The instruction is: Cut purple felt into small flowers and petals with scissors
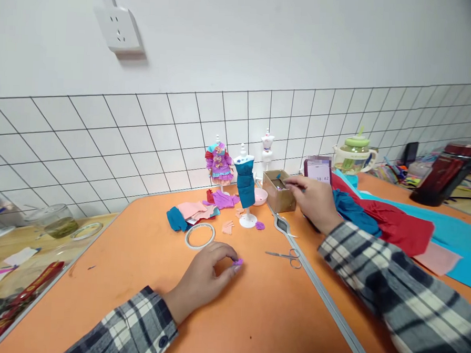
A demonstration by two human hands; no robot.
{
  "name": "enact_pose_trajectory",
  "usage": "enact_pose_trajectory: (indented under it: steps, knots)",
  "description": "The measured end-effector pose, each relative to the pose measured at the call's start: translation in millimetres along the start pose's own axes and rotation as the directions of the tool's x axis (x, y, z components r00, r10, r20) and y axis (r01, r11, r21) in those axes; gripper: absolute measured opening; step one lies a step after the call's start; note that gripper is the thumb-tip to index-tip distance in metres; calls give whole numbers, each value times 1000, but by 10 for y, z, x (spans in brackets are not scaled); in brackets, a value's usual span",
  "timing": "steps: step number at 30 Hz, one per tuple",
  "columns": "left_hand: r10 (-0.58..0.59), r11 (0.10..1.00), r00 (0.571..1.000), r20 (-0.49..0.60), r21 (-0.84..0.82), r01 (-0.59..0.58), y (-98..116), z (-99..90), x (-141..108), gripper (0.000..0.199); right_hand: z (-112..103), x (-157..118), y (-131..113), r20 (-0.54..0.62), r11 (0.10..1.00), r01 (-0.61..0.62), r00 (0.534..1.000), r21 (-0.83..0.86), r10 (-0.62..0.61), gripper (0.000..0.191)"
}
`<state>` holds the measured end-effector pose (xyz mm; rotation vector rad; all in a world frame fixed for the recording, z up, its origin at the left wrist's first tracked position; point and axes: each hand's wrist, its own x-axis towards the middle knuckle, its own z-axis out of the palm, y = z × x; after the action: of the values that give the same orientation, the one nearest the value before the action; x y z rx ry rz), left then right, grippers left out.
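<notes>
My left hand (206, 275) rests low over the orange mat, its fingers pinching a small purple paper piece (238, 262). Over the right edge of a small brown box (280, 198) is my right hand (316, 202), fingers pressed together; anything between them is too small to tell. A mini mannequin (245, 185) wrapped in dark teal crepe paper stands upright left of the box. Behind it are a mannequin in a purple ruffled dress (220, 165) and a bare white one (267, 146). A purple scrap (259, 226) lies by the teal mannequin's base.
Small scissors (288, 257) and a tape roll (199, 236) lie on the orange mat (134, 308). Paper scraps (194, 212) and a pink bowl (260, 197) sit farther back. At right are a phone (318, 169), red crepe paper (399, 224), a teapot (355, 154) and a dark red bottle (449, 174).
</notes>
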<state>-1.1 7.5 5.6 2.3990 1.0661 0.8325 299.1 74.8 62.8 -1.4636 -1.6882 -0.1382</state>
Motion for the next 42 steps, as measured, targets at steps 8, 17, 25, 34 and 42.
enact_pose_trajectory:
  steps: [8, 17, 25, 34, 42]
  knots:
    - [-54, 994, 997, -48, 90, 59, -79, 7, -23, 22, 75, 34, -125, 10, 998, -59, 998, -12, 59, 52]
    - [343, 715, 935, 93, 620, -324, -1, -29, -74, 27, 439, -935, -746, 656, 830, -424, 748, 362, 96, 41]
    - [422, 554, 889, 180, 725, -409, -48, -17, -118, 32, 391, -939, -834, 788, 561, -726, 583, 396, 199, 12]
    - [481, 537, 864, 147, 730, -423, -42, -12, -116, 26, 373, -945, -880, 827, 530, -780, 511, 332, 235, 9]
    - [211, 936, 970, -117, 310, -167, 46, -6, -100, 28, 430, -999, -841, 789, 505, -733, 595, 455, 154, 6]
